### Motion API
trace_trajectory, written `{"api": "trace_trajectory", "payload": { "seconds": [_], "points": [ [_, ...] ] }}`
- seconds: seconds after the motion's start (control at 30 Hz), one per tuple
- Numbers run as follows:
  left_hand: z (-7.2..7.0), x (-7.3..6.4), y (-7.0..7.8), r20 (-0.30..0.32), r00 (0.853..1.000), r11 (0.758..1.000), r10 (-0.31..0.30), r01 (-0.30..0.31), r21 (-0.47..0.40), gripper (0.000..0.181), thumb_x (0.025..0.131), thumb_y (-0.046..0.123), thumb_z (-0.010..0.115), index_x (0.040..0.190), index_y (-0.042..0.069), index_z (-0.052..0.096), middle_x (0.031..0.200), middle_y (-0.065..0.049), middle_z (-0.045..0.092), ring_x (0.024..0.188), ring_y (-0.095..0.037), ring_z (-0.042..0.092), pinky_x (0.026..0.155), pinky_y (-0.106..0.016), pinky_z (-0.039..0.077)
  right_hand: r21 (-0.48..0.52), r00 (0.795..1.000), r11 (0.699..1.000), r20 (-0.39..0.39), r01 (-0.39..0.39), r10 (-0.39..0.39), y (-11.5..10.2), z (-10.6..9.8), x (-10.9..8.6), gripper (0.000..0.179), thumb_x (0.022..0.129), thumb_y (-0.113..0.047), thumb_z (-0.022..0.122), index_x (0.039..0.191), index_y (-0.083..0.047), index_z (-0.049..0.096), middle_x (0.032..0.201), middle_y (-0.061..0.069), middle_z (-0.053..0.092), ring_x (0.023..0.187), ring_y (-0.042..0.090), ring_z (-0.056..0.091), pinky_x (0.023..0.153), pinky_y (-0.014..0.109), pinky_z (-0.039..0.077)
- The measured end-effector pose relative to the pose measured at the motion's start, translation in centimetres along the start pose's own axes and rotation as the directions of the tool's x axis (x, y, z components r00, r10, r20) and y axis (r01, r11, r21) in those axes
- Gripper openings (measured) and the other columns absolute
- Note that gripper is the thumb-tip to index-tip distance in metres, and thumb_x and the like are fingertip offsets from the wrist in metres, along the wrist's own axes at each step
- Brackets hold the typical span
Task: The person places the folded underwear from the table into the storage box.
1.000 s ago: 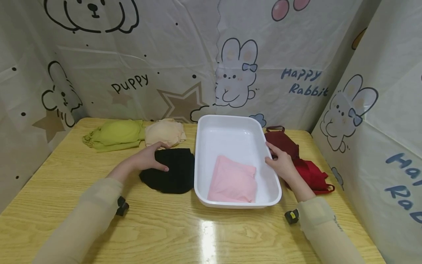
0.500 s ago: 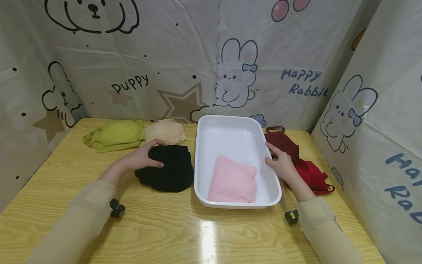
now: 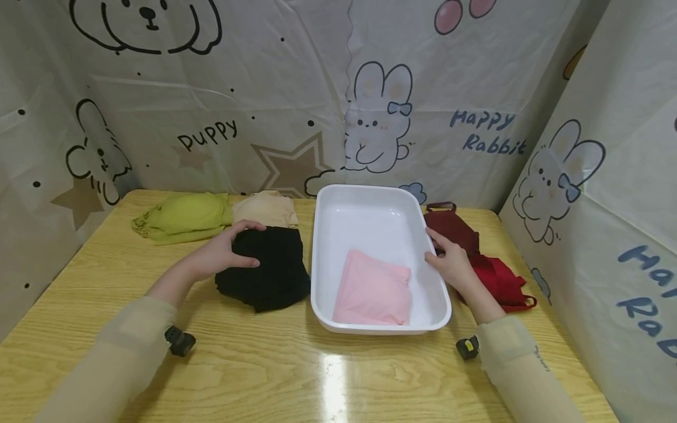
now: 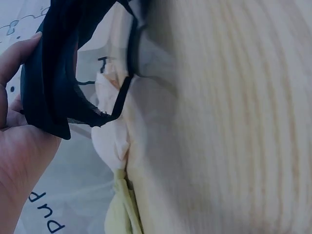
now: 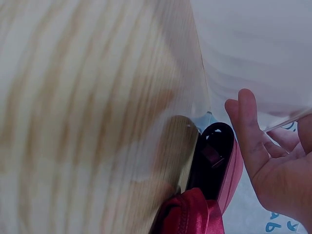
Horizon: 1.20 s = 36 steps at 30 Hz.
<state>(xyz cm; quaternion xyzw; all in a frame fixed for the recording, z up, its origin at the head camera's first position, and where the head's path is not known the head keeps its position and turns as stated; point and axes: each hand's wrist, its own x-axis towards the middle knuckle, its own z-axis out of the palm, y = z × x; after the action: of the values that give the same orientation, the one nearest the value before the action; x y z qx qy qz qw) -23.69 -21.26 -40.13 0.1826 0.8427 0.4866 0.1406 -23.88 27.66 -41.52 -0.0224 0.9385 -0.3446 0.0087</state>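
My left hand [image 3: 230, 255] grips a folded black bra [image 3: 272, 267], the thumb on its near face and the fingers over the far edge. In the left wrist view, the black bra [image 4: 53, 73] stands up off the tabletop, with thin straps and a mesh edge hanging loose. My right hand [image 3: 449, 261] holds the right rim of a white plastic tub [image 3: 367, 220], with thumb and index finger over the edge. In the right wrist view, other fingers [image 5: 248, 112] of that hand extend along the tub's outside. A folded pink garment [image 3: 374, 288] lies inside the tub's near half.
At the table's back left lie an olive-green garment [image 3: 185, 216] and a beige one [image 3: 267, 208]. Right of the tub are a maroon bra [image 3: 455, 229] and a red bra [image 3: 499, 282]. A printed cloth [image 3: 296, 76] hangs behind the wooden table [image 3: 254, 364].
My left hand has moved slightly left and away from me, drawing up the black bra's upper edge. The right hand and the tub have stayed in place.
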Motion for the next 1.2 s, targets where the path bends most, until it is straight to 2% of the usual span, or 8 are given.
{"api": "trace_trajectory", "payload": {
  "seconds": [0.2, 0.47, 0.57, 0.7, 0.87, 1.03, 1.2],
  "points": [
    [-0.6, -0.2, 0.8, -0.015, 1.000, 0.999, 0.019, -0.019, -0.036, 0.069, 0.078, 0.020, 0.078, 0.136, 0.018, 0.040, 0.147, -0.009, 0.027, 0.137, -0.032, 0.020, 0.105, -0.056, 0.025, -0.003, 1.000, 1.000, 0.002, -0.006, 0.006, 0.0, 0.0, 0.0, 0.060, 0.091, -0.016, 0.056, 0.147, -0.011, 0.034, 0.125, 0.023, 0.056, 0.092, 0.029, 0.057, 0.080, 0.036, 0.054],
    [-1.4, -0.7, 1.8, -0.044, 0.997, 0.997, 0.055, -0.058, -0.060, 0.069, 0.079, 0.014, 0.077, 0.136, 0.015, 0.039, 0.141, -0.007, 0.034, 0.126, -0.027, 0.035, 0.096, -0.041, 0.040, -0.003, 1.000, 1.000, 0.011, -0.024, 0.024, -0.1, 0.1, -0.1, 0.061, 0.092, -0.017, 0.056, 0.147, -0.012, 0.033, 0.126, 0.022, 0.055, 0.093, 0.029, 0.056, 0.081, 0.035, 0.053],
    [-1.8, -0.8, 2.1, -0.050, 0.997, 0.996, 0.054, -0.057, -0.065, 0.069, 0.079, 0.016, 0.077, 0.137, 0.016, 0.039, 0.141, -0.005, 0.033, 0.125, -0.024, 0.036, 0.094, -0.033, 0.042, 0.000, 1.000, 1.000, 0.011, -0.022, 0.022, -0.1, 0.1, -0.1, 0.061, 0.091, -0.016, 0.056, 0.147, -0.011, 0.033, 0.125, 0.022, 0.056, 0.091, 0.028, 0.056, 0.078, 0.032, 0.053],
    [-2.2, -0.9, 2.6, -0.047, 0.997, 0.992, 0.057, -0.062, -0.106, 0.070, 0.078, 0.014, 0.077, 0.137, 0.016, 0.039, 0.139, -0.005, 0.037, 0.118, -0.019, 0.045, 0.087, -0.026, 0.048, 0.004, 1.000, 1.000, 0.010, -0.017, 0.017, -0.2, 0.1, -0.2, 0.060, 0.091, -0.016, 0.056, 0.147, -0.010, 0.033, 0.123, 0.023, 0.056, 0.090, 0.028, 0.056, 0.077, 0.031, 0.052],
    [-2.7, -0.9, 3.8, -0.052, 0.997, 0.990, 0.060, -0.066, -0.127, 0.068, 0.079, 0.011, 0.076, 0.137, 0.016, 0.040, 0.139, -0.004, 0.038, 0.110, -0.016, 0.052, 0.083, -0.026, 0.052, 0.004, 1.000, 1.000, 0.012, -0.021, 0.021, -0.2, 0.0, -0.1, 0.060, 0.091, -0.016, 0.055, 0.147, -0.011, 0.033, 0.124, 0.022, 0.056, 0.092, 0.028, 0.056, 0.078, 0.032, 0.052],
    [-3.2, -0.9, 5.3, -0.053, 0.998, 0.991, 0.040, -0.046, -0.127, 0.067, 0.080, 0.009, 0.075, 0.136, 0.018, 0.040, 0.133, -0.005, 0.045, 0.107, -0.017, 0.057, 0.081, -0.030, 0.053, 0.002, 1.000, 1.000, 0.013, -0.018, 0.018, -0.2, 0.0, 0.0, 0.060, 0.091, -0.016, 0.055, 0.147, -0.011, 0.033, 0.126, 0.023, 0.056, 0.093, 0.029, 0.056, 0.080, 0.035, 0.053],
    [-3.6, -0.6, 6.4, -0.055, 0.997, 0.988, 0.044, -0.052, -0.143, 0.066, 0.080, 0.007, 0.075, 0.136, 0.018, 0.041, 0.130, -0.006, 0.049, 0.106, -0.017, 0.059, 0.082, -0.031, 0.054, 0.003, 1.000, 1.000, 0.013, -0.016, 0.016, -0.2, 0.0, 0.0, 0.061, 0.091, -0.016, 0.056, 0.147, -0.011, 0.033, 0.126, 0.023, 0.056, 0.092, 0.029, 0.057, 0.080, 0.036, 0.054]
  ]
}}
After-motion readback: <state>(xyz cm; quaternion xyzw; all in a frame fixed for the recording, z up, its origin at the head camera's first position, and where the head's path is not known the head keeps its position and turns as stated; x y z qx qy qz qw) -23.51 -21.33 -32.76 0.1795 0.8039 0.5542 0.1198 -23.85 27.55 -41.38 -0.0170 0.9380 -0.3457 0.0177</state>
